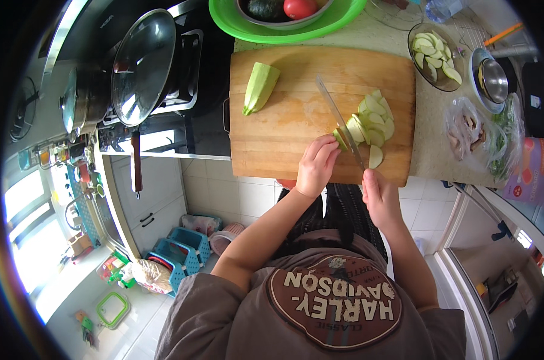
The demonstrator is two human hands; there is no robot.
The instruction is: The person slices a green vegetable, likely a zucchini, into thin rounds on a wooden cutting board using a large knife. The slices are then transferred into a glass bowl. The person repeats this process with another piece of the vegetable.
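Observation:
My right hand (380, 195) grips the handle of a kitchen knife (332, 105), whose blade slants up and left over a wooden cutting board (294, 153). With bent fingers my left hand (317, 164) holds a short piece of pale green zucchini (340, 139) against the blade's left side. Thin zucchini slices (375, 117) lie overlapping in a heap to the right of the blade. One slice (376, 156) rests a little lower, towards the board's near edge. A larger cut zucchini piece (260, 87) lies at the board's upper left.
A glass bowl of zucchini slices (436, 56) stands right of the board, near a small metal bowl (495, 81) and plastic bags (467, 130). Behind the board is a green basin (227, 24). A lidded pan (143, 67) sits on the stove at left, its handle (137, 166) jutting past the edge.

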